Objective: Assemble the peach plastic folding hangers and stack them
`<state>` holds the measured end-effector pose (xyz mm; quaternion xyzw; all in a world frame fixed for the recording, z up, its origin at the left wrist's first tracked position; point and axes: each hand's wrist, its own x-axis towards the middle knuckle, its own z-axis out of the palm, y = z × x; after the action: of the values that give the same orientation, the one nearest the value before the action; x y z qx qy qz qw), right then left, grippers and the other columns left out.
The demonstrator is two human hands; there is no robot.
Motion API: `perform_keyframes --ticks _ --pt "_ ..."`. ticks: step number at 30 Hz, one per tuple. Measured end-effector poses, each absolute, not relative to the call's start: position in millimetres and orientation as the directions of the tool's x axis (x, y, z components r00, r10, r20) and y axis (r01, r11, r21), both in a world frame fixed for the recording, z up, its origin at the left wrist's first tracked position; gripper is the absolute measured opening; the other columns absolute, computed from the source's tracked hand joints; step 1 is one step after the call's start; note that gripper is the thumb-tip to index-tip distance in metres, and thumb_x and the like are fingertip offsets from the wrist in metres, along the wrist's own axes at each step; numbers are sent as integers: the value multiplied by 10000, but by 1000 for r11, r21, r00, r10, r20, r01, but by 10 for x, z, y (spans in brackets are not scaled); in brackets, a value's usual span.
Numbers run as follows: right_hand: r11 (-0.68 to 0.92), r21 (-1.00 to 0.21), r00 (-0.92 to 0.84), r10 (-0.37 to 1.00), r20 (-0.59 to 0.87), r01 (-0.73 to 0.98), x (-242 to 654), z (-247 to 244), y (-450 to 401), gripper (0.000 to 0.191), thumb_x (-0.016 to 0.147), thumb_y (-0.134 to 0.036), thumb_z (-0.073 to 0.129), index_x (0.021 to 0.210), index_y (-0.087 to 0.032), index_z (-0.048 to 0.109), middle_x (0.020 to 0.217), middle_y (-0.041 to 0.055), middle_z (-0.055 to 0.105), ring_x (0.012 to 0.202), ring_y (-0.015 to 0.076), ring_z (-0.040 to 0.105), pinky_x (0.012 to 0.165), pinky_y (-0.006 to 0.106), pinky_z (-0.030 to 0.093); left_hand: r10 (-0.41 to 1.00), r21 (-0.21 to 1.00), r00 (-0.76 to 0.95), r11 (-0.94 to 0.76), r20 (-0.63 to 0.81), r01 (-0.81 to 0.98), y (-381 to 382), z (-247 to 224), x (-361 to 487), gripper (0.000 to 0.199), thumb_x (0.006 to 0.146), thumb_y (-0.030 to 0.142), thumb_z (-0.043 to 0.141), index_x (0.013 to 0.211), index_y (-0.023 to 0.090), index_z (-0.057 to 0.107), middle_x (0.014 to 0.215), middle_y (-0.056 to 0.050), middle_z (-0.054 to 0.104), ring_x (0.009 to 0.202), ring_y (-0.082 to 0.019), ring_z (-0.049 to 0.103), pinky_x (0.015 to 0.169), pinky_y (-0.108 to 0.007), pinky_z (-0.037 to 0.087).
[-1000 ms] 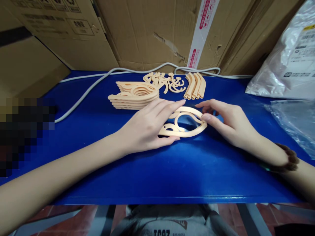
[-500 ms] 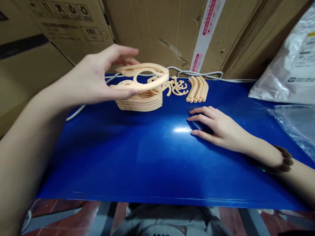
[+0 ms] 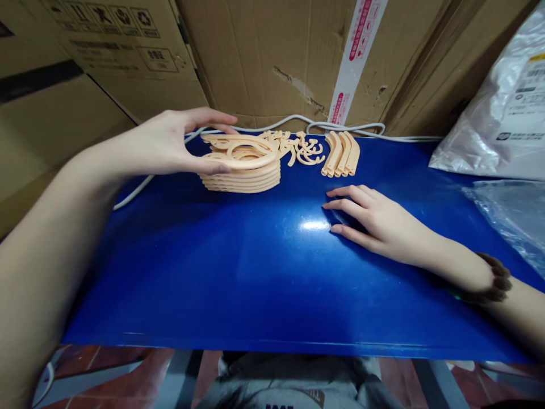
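My left hand [image 3: 181, 139] is at the back left of the blue table, thumb in front and fingers behind, closed around a beige plastic hanger frame [image 3: 251, 163] with an oval opening. That frame lies level at the top of a stack of similar frames [image 3: 244, 184]; whether it fully rests on them I cannot tell. My right hand [image 3: 368, 221] lies palm down on the table, fingers spread, holding nothing. Beyond its fingertips are several curved beige arm pieces [image 3: 342, 154] side by side. Between these and the stack is a loose heap of small beige hooks [image 3: 307, 152].
Cardboard boxes [image 3: 255, 62] stand behind the blue table [image 3: 221, 272]. A white cable [image 3: 285, 120] runs along the back edge. At the right are a filled plastic bag [image 3: 477, 130] with a label and a flat clear plastic bag [image 3: 511, 213].
My left hand has come down with the hanger frame, from tilted above the stack to level on or just over its top. The right hand has stayed in place.
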<state>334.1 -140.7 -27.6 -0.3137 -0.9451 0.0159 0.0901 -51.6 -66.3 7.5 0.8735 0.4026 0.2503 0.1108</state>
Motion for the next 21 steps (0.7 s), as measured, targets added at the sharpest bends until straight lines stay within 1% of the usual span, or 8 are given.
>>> perform_keyframes --ticks 4,7,10,12,15,18,21 --pt "803 -83 -787 596 162 590 3345 -273 -1408 388 970 -418 493 1270 -185 571 1355 153 541 1184 277 546 996 466 442 748 408 574 -664 335 627 -612 44 -523 734 707 412 846 1342 170 565 1241 -53 677 1019 -193 591 1074 -506 433" --pt "805 -85 -789 592 164 587 3345 -271 -1409 386 968 -414 497 1271 -186 569 1351 155 545 1177 279 550 989 473 446 799 448 530 -599 283 664 -621 46 -484 763 679 431 858 1342 185 569 1242 -54 676 1042 -229 602 1083 -561 414" --pt "807 -82 -791 589 165 585 3344 -269 -1410 380 970 -409 495 1268 -186 570 1348 155 548 1172 278 553 984 471 450 829 458 496 -558 259 693 -638 48 -458 774 674 428 861 1348 187 565 1256 -56 668 1066 -250 606 1085 -618 386" --pt "806 -76 -790 591 165 587 3345 -267 -1412 380 972 -410 491 1268 -183 570 1351 155 545 1177 277 550 990 467 447 807 446 522 -588 275 675 -634 42 -461 754 689 392 858 1350 181 562 1245 -50 676 1059 -235 609 1087 -608 390" --pt "804 -67 -789 593 160 591 3346 -266 -1415 387 975 -416 482 1267 -178 571 1350 155 543 1176 276 550 990 461 447 761 409 576 -647 298 643 -614 27 -483 719 729 351 834 1361 163 546 1226 -44 686 1053 -205 608 1088 -558 414" --pt "804 -64 -790 593 157 591 3344 -268 -1413 394 976 -423 477 1267 -175 570 1345 152 545 1171 273 554 987 454 449 759 387 582 -650 293 654 -596 16 -504 762 727 391 831 1384 161 522 1247 -56 676 1058 -215 612 1060 -552 444" --pt "804 -59 -790 593 156 592 3340 -267 -1410 400 978 -428 470 1273 -175 567 1350 150 540 1177 274 550 993 453 445 776 394 570 -629 270 670 -581 11 -518 813 709 419 841 1405 174 501 1276 -55 661 1074 -232 610 1064 -558 440"
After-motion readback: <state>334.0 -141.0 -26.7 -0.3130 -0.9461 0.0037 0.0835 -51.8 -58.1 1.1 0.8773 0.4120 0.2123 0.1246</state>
